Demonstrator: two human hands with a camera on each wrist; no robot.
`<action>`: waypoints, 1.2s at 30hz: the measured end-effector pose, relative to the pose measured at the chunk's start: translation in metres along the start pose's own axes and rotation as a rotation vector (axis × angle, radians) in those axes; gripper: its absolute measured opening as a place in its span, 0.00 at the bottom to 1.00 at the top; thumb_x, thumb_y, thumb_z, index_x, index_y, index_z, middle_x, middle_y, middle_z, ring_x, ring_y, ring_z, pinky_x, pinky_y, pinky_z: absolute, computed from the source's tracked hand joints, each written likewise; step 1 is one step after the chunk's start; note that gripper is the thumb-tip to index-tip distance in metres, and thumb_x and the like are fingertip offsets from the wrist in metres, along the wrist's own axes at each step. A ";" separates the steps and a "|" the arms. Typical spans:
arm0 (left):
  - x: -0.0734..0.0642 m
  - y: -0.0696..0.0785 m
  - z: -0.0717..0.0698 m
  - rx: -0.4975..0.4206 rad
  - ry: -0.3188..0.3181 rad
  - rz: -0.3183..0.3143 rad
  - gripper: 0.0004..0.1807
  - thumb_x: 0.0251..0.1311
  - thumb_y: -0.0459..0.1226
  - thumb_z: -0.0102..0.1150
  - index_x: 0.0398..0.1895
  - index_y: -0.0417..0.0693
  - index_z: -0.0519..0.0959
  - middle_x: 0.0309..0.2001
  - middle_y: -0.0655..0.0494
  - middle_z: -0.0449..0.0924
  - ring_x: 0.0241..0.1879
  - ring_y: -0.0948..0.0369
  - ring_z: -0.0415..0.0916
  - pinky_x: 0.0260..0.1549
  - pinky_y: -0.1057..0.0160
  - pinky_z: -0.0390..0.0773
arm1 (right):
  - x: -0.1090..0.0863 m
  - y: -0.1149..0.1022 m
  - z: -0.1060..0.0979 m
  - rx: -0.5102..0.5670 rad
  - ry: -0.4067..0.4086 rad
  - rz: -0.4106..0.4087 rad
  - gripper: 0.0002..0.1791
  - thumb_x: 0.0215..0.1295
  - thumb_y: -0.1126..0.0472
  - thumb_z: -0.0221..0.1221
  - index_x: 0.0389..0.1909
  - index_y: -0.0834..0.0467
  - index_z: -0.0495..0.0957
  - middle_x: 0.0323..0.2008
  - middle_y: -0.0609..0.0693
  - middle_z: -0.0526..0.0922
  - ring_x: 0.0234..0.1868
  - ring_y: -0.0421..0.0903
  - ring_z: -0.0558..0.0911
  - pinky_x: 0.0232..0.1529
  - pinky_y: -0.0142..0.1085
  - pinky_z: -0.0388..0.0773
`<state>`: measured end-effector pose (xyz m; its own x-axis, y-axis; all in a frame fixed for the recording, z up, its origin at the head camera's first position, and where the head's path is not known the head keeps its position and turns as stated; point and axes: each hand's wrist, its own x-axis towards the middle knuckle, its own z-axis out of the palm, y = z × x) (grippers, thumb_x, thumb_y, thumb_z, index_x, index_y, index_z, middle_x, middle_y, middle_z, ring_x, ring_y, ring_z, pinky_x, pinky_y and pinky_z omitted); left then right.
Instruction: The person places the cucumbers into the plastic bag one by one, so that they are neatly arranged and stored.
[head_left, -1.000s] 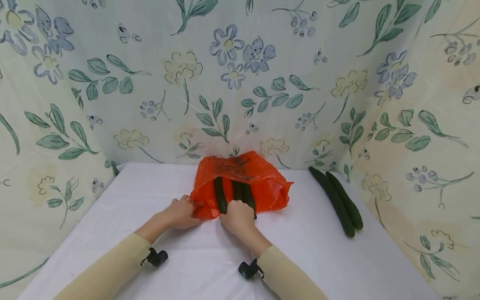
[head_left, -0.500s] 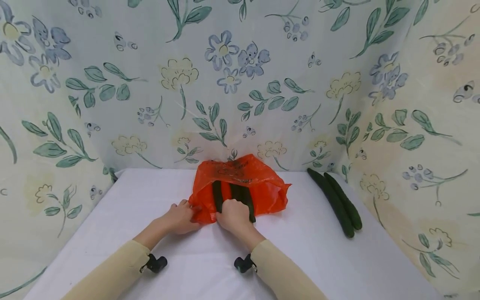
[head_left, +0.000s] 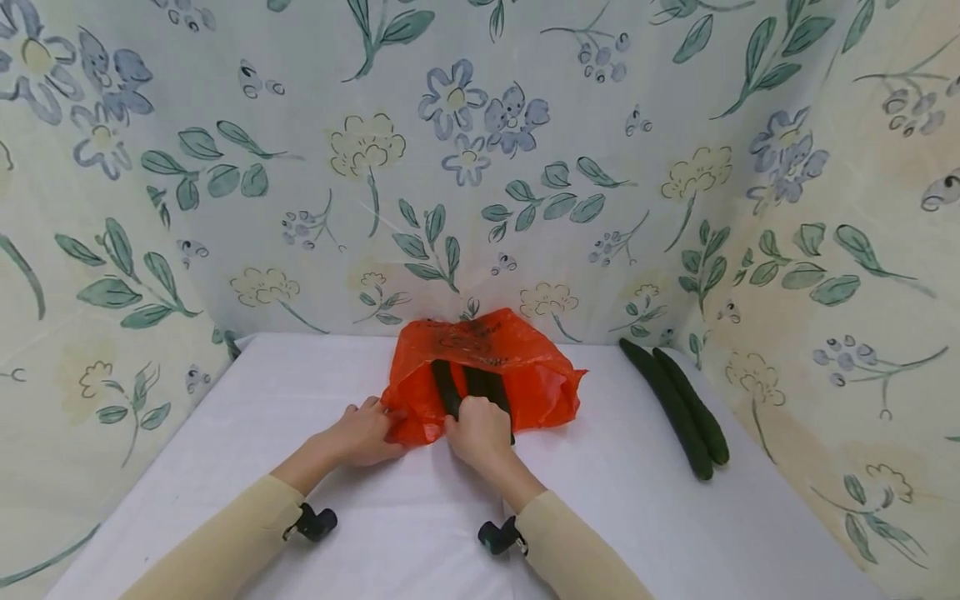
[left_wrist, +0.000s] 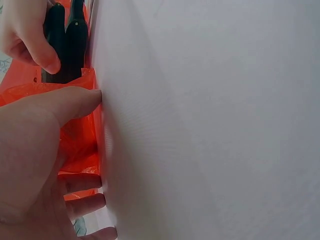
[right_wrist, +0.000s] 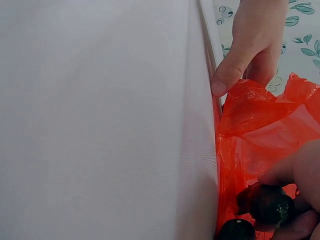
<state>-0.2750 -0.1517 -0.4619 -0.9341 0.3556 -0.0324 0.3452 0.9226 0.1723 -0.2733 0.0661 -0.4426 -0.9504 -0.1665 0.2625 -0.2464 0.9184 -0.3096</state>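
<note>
A crumpled orange-red plastic bag (head_left: 450,337) lies with its mouth toward me, several dark green cucumbers partly inside. My left hand (head_left: 367,433) holds the mouth's left edge. In the left wrist view its thumb (left_wrist: 82,102) lies over the bag film and the other visible fingers are spread against the table. My right hand (head_left: 482,429) grips the near end of the leftmost cucumber (head_left: 444,387), at the bag's mouth. The right wrist view shows that cucumber's end (right_wrist: 271,204) between thumb and fingers, with another cucumber (right_wrist: 237,230) beside it. The cucumbers' far ends are hidden in the bag.
Two more cucumbers (head_left: 686,408) lie side by side on the right of the white-covered table (head_left: 600,500). Floral cloth (head_left: 465,208) hangs behind and along both sides. A small black camera is worn on each wrist.
The leftmost cucumber has tilted, its near end shifting slightly right with my right hand. My left hand stays at the bag's edge. The two cucumbers on the right have not moved.
</note>
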 end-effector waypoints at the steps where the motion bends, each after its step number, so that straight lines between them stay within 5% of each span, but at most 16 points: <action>1: 0.000 0.000 -0.001 -0.004 -0.001 -0.002 0.26 0.56 0.56 0.68 0.55 0.55 0.83 0.48 0.56 0.77 0.58 0.53 0.67 0.53 0.44 0.72 | -0.001 0.001 0.000 0.007 0.008 -0.001 0.25 0.65 0.50 0.63 0.10 0.53 0.70 0.09 0.47 0.64 0.15 0.46 0.70 0.19 0.37 0.66; 9: -0.002 0.000 -0.006 -0.020 -0.003 -0.012 0.28 0.56 0.56 0.68 0.57 0.55 0.82 0.53 0.54 0.77 0.61 0.51 0.67 0.57 0.39 0.70 | 0.002 0.001 0.003 0.005 0.063 -0.025 0.25 0.65 0.50 0.63 0.10 0.53 0.69 0.10 0.47 0.66 0.15 0.46 0.69 0.17 0.37 0.65; 29: -0.007 0.002 -0.003 0.020 0.014 0.022 0.30 0.58 0.53 0.66 0.61 0.50 0.80 0.58 0.49 0.76 0.62 0.47 0.68 0.55 0.33 0.70 | 0.011 -0.015 0.014 -0.145 -0.116 0.044 0.25 0.64 0.42 0.63 0.12 0.52 0.74 0.10 0.47 0.70 0.17 0.48 0.73 0.21 0.38 0.70; 36: -0.003 0.004 0.000 0.012 0.013 0.020 0.30 0.59 0.54 0.66 0.61 0.52 0.80 0.59 0.49 0.75 0.63 0.47 0.68 0.57 0.33 0.69 | 0.011 -0.011 0.014 -0.216 -0.100 0.041 0.27 0.65 0.38 0.61 0.13 0.51 0.75 0.11 0.48 0.73 0.17 0.48 0.74 0.21 0.39 0.73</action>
<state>-0.2705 -0.1497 -0.4614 -0.9282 0.3718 -0.0167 0.3645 0.9171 0.1613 -0.2839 0.0493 -0.4491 -0.9755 -0.1525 0.1587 -0.1713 0.9788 -0.1125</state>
